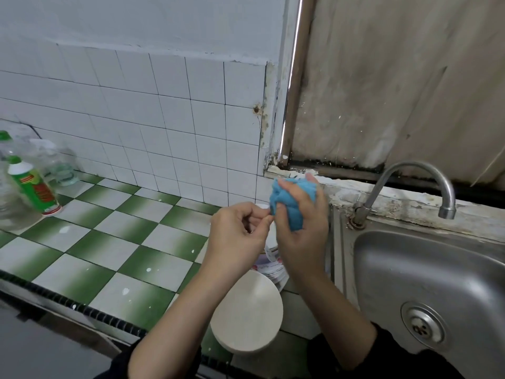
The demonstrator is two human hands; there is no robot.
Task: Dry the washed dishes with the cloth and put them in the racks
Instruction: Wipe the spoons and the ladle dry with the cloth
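My right hand (303, 231) grips a bunched blue cloth (289, 203) above the counter, left of the sink. My left hand (237, 233) is beside it, fingers curled, with its fingertips pinching the cloth's left edge. Below both hands a stack of patterned plates (270, 266) stands on the counter, mostly hidden by my wrists. A round cream-white dish or lid (246, 313) lies in front of the stack near the counter's front edge. No rack is in view.
A green-and-white checkered counter (109, 242) stretches left. A green-labelled bottle (32, 187) and clear plastic bottles (54, 162) stand at the far left by the tiled wall. The steel sink (426, 283) with its curved tap (410, 184) lies on the right.
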